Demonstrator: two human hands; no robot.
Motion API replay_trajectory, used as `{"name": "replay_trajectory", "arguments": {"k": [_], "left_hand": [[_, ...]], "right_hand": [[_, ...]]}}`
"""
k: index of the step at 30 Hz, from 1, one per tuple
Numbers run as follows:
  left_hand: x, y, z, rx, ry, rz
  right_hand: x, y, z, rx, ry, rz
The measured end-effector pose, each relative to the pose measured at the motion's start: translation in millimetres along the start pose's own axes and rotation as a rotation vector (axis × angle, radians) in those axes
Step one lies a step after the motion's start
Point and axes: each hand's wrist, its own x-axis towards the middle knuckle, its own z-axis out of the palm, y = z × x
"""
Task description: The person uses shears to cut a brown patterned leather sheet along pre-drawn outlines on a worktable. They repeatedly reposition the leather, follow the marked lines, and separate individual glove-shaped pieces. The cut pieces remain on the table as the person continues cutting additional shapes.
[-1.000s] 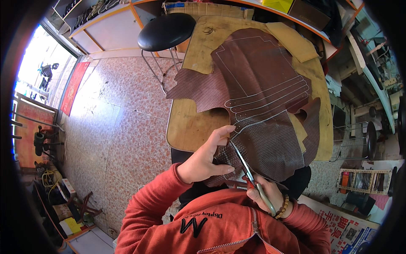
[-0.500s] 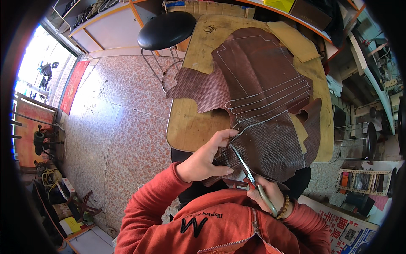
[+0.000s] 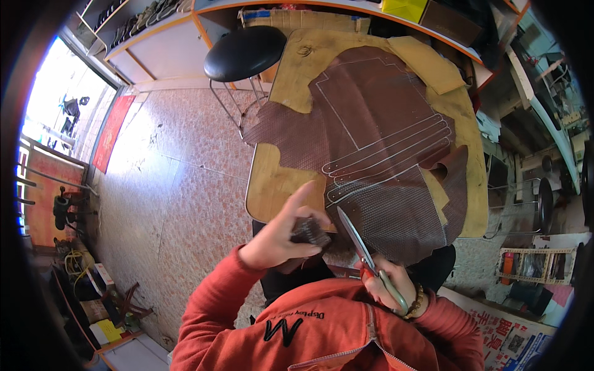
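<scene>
A large brown leather hide (image 3: 377, 123) lies over the table, with pale outlines drawn on it and a woven-looking texture at its near end. My left hand (image 3: 283, 238), left of the hide's near edge, pinches a small dark brown leather scrap (image 3: 309, 232) between thumb and fingers, index finger raised. In my right hand (image 3: 396, 285) is a pair of scissors (image 3: 354, 234) with red and pale green handles. Its blades look closed and point up and left, with the tips close to the hide's near left edge.
The yellowish wooden table (image 3: 272, 191) stands in front of me, a tan sheet (image 3: 427, 65) at its far right corner. A round black stool (image 3: 245, 53) is beyond its left side. Shelves with shoes (image 3: 158, 15) line the far left wall. A wire-legged chair (image 3: 543, 207) stands right.
My left hand has moved left and slightly down, away from the hide, with a leather scrap in its fingers. The scissors stay nearly in place. The view has shifted slightly.
</scene>
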Motion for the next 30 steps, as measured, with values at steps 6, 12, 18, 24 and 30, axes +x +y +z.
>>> {"name": "replay_trajectory", "arguments": {"k": [6, 12, 18, 24, 30], "left_hand": [[-36.8, 91.1, -21.7, -0.043, -0.002, 0.109], [22.7, 186.0, 17.5, 0.481, 0.108, 0.252], [158.3, 255.4, 52.4, 0.073, 0.352, 0.876], [231.0, 193.3, 45.4, 0.051, 0.656, 0.675], [74.0, 9.9, 76.8, 0.091, 0.445, 0.285]], "right_hand": [[-28.6, -21.8, -16.6, 0.309, -0.167, -0.113], [-58.0, -16.7, -43.7, 0.396, 0.155, -0.292], [-87.9, 8.2, -65.8, 0.426, 0.436, -0.351], [-107.2, 30.2, -87.5, 0.4, 0.518, -0.323], [-112.3, 47.4, -110.3, 0.303, 0.553, -0.221]]}}
